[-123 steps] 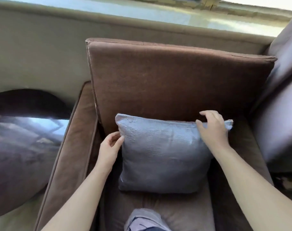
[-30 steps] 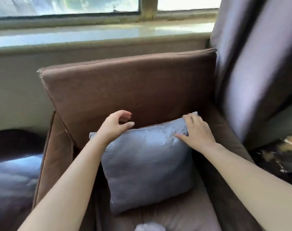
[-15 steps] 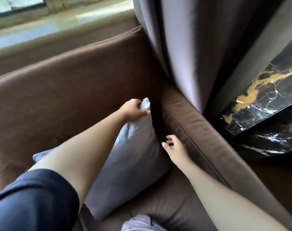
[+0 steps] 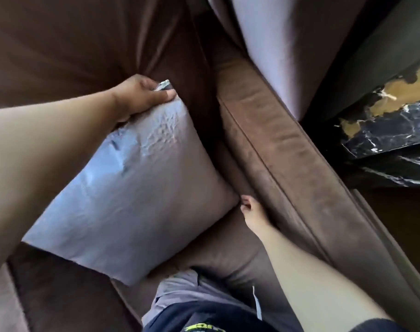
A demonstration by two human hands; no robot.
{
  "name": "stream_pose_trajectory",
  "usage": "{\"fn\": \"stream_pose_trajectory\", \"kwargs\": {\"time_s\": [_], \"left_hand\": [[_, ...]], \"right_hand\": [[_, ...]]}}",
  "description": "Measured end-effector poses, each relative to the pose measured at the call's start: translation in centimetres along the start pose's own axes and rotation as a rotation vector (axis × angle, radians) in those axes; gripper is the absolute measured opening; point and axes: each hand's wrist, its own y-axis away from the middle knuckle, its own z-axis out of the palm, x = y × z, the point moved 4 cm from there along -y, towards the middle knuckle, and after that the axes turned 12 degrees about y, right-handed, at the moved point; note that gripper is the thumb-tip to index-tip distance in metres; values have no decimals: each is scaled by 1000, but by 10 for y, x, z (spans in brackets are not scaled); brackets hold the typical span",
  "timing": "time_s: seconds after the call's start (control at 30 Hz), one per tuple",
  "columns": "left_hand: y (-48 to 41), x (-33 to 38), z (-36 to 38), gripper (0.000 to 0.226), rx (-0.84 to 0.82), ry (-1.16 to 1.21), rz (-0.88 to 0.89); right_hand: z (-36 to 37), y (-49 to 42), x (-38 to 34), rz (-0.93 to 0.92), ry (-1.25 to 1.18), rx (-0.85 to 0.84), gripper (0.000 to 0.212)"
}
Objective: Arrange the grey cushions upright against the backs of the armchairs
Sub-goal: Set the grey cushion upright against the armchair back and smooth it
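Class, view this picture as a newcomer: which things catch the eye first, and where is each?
The grey cushion fills the middle, propped against the brown armchair back, its top corner gripped by the left hand. The right hand lies at its right corner, beside the armrest. Black and gold marble shows far right.

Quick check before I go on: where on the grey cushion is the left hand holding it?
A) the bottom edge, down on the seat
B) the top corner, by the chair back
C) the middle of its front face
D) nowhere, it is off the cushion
B: the left hand grips the top corner of the grey cushion, thumb on the front, right against the brown chair back.
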Motion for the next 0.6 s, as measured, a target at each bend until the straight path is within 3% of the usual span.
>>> {"fn": "stream_pose_trajectory", "kwargs": {"time_s": [0.2, 0.33, 0.5, 0.6], "left_hand": [[-10, -3, -2, 35, -9, 20, -18], [-15, -6, -4, 33, -22, 15, -29], [-14, -5, -5, 46, -76, 63, -26], [-16, -7, -5, 30, -86, 47, -42]], "right_hand": [[1, -25, -4, 179, -319, -91, 28], [1, -29, -12, 203, -407, -167, 21], [10, -35, -14, 118, -173, -140, 14], [4, -34, -10, -20, 104, -42, 37]]}}
